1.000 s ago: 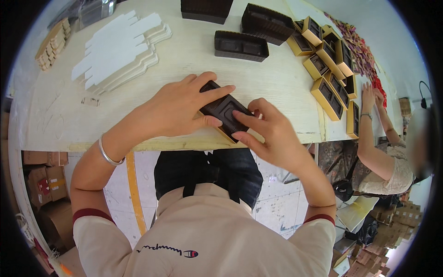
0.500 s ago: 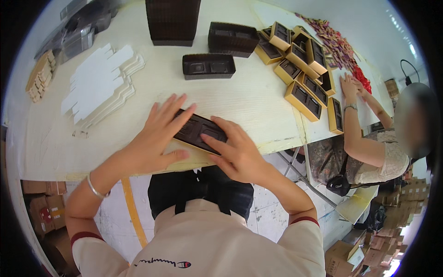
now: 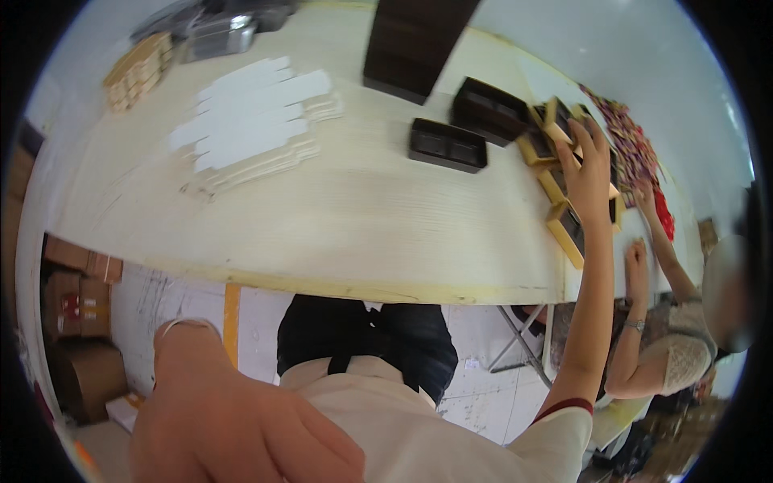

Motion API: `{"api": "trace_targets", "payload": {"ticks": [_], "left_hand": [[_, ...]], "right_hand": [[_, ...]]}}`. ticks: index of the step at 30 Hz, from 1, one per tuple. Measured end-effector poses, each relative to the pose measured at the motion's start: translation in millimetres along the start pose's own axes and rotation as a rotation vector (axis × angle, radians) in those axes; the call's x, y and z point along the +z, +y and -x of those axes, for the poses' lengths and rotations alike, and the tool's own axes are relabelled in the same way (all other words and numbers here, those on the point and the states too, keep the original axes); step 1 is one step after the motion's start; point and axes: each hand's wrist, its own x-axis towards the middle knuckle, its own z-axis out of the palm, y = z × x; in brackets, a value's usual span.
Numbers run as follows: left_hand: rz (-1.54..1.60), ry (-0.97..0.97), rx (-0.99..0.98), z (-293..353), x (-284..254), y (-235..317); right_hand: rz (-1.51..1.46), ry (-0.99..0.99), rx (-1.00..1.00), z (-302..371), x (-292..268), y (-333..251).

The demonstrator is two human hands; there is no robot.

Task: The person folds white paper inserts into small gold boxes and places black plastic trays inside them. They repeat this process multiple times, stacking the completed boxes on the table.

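At the right of the table, my right hand (image 3: pixel 590 165) reaches over a pile of gold boxes (image 3: pixel 567 232) with dark inner trays. Its fingers curve around a gold-edged box, which they mostly cover. My left hand (image 3: pixel 241 427) is raised close to the camera at the lower left, away from the table. The back of it shows, while its fingertips are hidden. A single dark plastic tray (image 3: pixel 448 146) lies left of the pile, beside a short stack of dark trays (image 3: pixel 489 110).
A tall dark tray stack (image 3: pixel 415 48) stands at the back. Flat white card blanks (image 3: pixel 250 113) lie at left, near tan card pieces (image 3: pixel 138 71) and clear plastic pieces (image 3: pixel 219 39). At right, a co-worker's hands (image 3: pixel 638 256) are near small red and purple packets (image 3: pixel 630 149).
The gold box with its dark tray has left the front of the table. My right hand has moved right to the pile; my left hand has drawn back toward me.
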Motion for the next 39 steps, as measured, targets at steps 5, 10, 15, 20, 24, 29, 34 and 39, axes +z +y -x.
{"api": "trace_targets", "payload": {"ticks": [5, 10, 15, 20, 24, 29, 34, 39], "left_hand": [[0.031, 0.103, 0.263, 14, 21, -10], [0.481, -0.078, 0.136, 7, -2, -47], [0.179, 0.38, 0.237, 4, 39, -55], [0.197, 0.305, 0.282, 16, 35, -43], [0.405, 0.457, 0.35, 16, 57, -49], [0.516, 0.294, 0.375, 17, 42, -54], [0.419, 0.492, 0.195, 23, 55, -36], [-1.163, 0.498, 0.011, 50, -7, -14]], "right_hand": [[-0.417, -0.075, -0.398, 10, 19, -138], [-0.636, -0.135, -0.534, -4, 70, -222], [-0.601, -0.226, -0.594, -45, 105, -293], [-0.605, -0.595, -0.58, -74, 113, -300], [-0.638, -0.687, -0.545, -85, 106, -297], [-0.72, -0.851, -0.484, -97, 99, -295], [-0.488, -0.266, -0.735, -80, 82, -296], [-0.371, 0.17, -0.932, -9, -5, -244]]}}
